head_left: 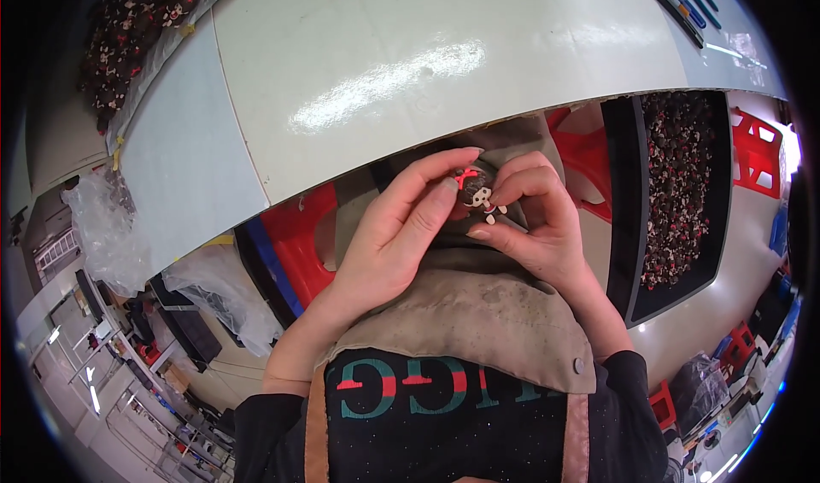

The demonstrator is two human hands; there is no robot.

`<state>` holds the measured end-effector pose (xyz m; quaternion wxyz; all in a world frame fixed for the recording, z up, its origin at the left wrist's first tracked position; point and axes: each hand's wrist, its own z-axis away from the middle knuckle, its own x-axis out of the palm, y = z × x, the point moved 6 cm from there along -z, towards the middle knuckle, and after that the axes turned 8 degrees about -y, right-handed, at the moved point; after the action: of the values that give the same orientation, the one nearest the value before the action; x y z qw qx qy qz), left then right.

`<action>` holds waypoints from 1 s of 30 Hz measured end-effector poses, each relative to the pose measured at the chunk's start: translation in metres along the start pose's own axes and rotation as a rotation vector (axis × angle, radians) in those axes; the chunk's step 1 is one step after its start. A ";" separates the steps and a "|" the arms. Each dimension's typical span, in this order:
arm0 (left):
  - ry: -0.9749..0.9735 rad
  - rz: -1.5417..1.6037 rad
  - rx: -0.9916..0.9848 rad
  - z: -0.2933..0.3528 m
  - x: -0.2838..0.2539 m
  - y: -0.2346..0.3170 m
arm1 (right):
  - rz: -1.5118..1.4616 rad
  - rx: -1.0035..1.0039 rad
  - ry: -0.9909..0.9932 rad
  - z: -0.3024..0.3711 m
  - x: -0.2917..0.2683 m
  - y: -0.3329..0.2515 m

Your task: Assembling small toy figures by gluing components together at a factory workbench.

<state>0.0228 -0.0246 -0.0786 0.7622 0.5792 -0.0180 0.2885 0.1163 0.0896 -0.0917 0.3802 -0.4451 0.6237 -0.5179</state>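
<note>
Small round dark-brown figurine with cream muzzle and red bow (475, 189) pinched between both hands below glossy pale tabletop (410, 64) edge. Left hand (401, 227) fingertips press its left side; right hand (534, 218) curls round right. Black tray of similar figurines (679, 184) just right.

likely workshop: worktable (410, 64), tray of small parts (679, 184)

We see bright overhead light glaring in white streaks on the pale bench (444, 73), sharp focus centrally, and strong fisheye bending with black vignetted corners.
</note>
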 end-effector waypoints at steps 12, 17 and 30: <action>0.021 -0.283 0.132 0.000 -0.007 0.005 | -0.001 0.019 -0.018 0.000 0.006 0.003; 0.006 -0.280 0.091 0.001 -0.010 0.002 | 0.014 0.029 -0.019 -0.001 0.008 0.004; -0.022 0.068 0.009 0.002 -0.004 -0.006 | -0.063 0.099 -0.019 0.002 0.010 0.010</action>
<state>0.0231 -0.0292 -0.0846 0.7490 0.5848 -0.0447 0.3082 0.1136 0.0803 -0.1023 0.3913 -0.4502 0.5792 -0.5556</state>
